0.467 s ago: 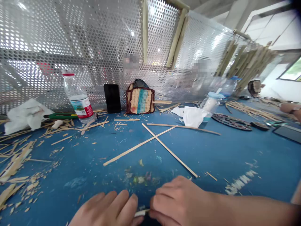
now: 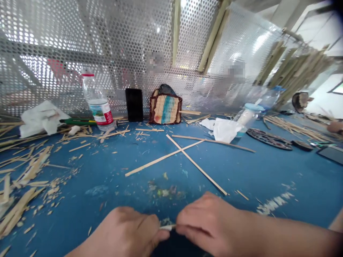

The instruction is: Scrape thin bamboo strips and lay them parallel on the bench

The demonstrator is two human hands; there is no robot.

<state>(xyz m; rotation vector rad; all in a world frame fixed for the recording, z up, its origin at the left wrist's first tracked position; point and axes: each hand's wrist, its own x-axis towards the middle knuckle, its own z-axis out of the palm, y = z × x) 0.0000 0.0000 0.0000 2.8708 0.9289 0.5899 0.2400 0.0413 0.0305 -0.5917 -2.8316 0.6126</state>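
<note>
Pinching a slender pale strip (image 2: 167, 227) with left hand (image 2: 127, 228) and right hand (image 2: 209, 221) – closed from opposite sides, likely for steadiness – low at the near side of the blue tabletop (image 2: 254, 171)

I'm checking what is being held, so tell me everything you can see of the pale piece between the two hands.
The pale piece shows only as a short, narrow length, whitish at the left and tanner and thinner toward the right. It looks like wood or bamboo, though blur leaves that unsure. It lies nearly level, low in the view, gripped by the left hand and the right hand. Both ends are hidden, so its full length cannot be told.
</note>
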